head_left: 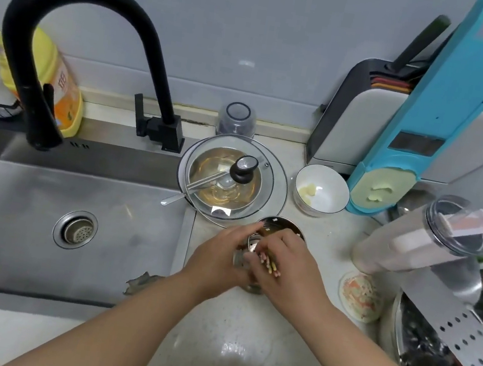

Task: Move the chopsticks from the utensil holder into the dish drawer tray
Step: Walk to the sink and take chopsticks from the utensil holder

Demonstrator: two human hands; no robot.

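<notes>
Chopsticks (269,263) bunched in right hand (287,265) grip, over the utensil holder (255,247) near the worktop's sink-side edge — long axis slanting toward the person. Left hand (220,255) wraps the holder. Drawer tray not visible.

A pale speckled tabletop (230,331) carries everything, with a steel sink (38,231) sunk into its left part. Taking the sink as the landmark: just right of its far corner sits a plate (279,194) with a glass lid (225,177) over it. Right of that plate stands a white bowl (320,191), and behind the plate a small clear jar (236,119). Nearer, close beside the sink's right rim, stands a round metal utensil holder (282,226). Farther right lie a clear tumbler (425,241) on its side and a small patterned dish (359,296). A knife block (368,120) stands at the wall.
</notes>
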